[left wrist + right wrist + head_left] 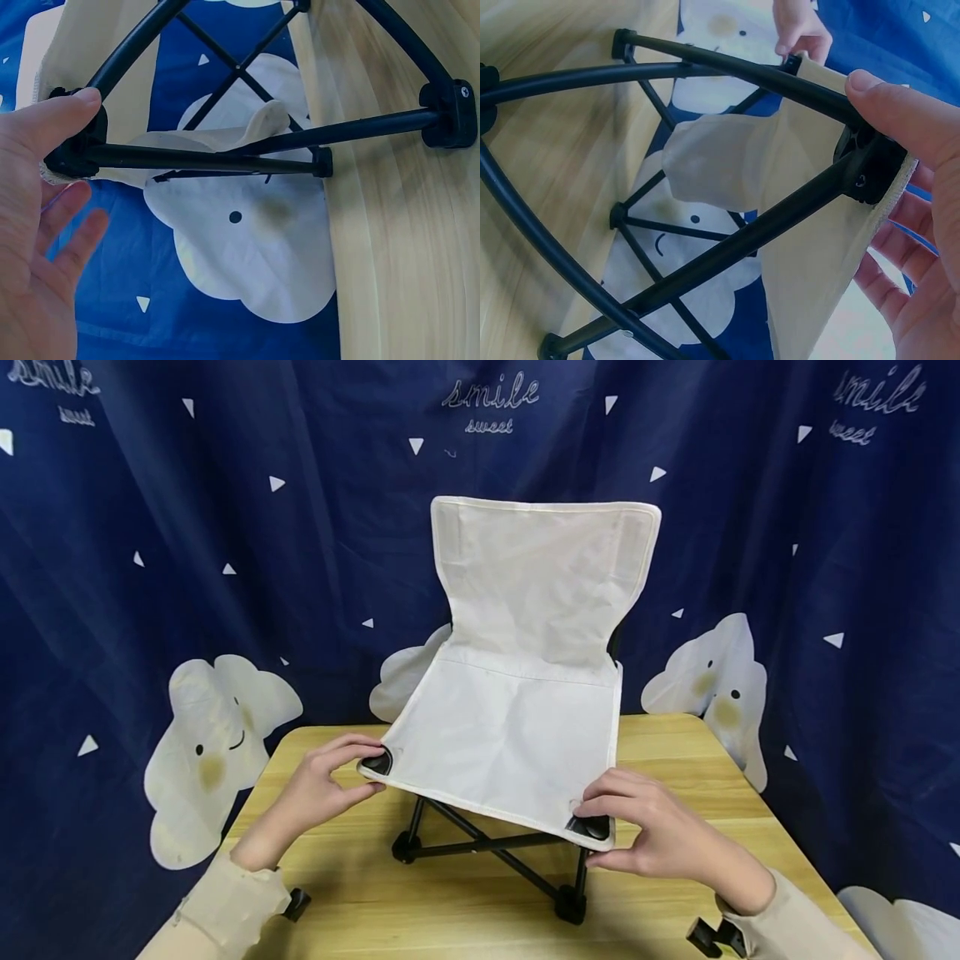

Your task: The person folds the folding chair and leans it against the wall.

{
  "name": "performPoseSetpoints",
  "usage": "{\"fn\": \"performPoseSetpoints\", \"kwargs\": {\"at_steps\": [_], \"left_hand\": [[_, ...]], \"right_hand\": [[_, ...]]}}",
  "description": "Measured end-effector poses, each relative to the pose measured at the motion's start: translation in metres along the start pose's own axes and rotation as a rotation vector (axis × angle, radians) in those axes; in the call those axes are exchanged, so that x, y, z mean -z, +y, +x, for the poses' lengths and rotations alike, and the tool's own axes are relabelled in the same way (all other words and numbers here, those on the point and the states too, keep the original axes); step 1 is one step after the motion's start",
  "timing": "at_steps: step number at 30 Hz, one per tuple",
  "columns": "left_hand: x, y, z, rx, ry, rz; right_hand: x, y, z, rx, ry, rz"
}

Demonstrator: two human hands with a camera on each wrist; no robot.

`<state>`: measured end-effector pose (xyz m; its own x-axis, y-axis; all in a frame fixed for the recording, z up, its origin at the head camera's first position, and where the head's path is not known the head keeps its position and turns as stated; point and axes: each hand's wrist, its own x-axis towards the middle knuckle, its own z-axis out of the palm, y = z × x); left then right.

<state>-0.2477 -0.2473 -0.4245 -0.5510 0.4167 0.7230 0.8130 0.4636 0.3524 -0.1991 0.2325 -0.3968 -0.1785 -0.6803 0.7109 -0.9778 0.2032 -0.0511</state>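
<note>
A small folding chair [510, 727] with white fabric and a black tube frame stands unfolded on the table, its backrest upright at the far side. My left hand [326, 781] grips the seat's front left corner, fingers above and thumb beneath. In the left wrist view that thumb [71, 112] lies against the black corner joint [82, 142]. At the front right corner my right hand [648, 822] pinches the seat the same way, fingers on the black corner cap [592, 827]. The right wrist view shows the crossed legs [727, 255] under the seat from below.
The chair's feet rest on a wood-grain table [337, 893]. Behind it hangs a dark blue curtain [337, 527] with white triangles, clouds and lettering. Black wrist mounts show at the left sleeve [232, 902] and the right sleeve [787, 918].
</note>
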Motion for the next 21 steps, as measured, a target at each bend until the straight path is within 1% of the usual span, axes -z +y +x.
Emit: {"fn": "performPoseSetpoints", "kwargs": {"at_steps": [3, 6, 15, 21], "left_hand": [[0.0003, -0.0005, 0.0009, -0.036, 0.027, 0.002], [0.0005, -0.0012, 0.0016, -0.049, 0.031, 0.004], [0.0015, -0.0005, 0.0027, -0.036, 0.021, 0.031], [0.0029, -0.0006, 0.0032, -0.042, 0.022, 0.036]], "right_hand": [[0.0014, -0.0011, 0.0002, -0.01, -0.019, -0.001], [0.0033, -0.0018, 0.0, -0.022, -0.041, 0.001], [0.0068, -0.0021, -0.0008, -0.021, -0.061, 0.026], [0.0063, -0.0018, -0.0023, 0.008, -0.032, 0.046]]}}
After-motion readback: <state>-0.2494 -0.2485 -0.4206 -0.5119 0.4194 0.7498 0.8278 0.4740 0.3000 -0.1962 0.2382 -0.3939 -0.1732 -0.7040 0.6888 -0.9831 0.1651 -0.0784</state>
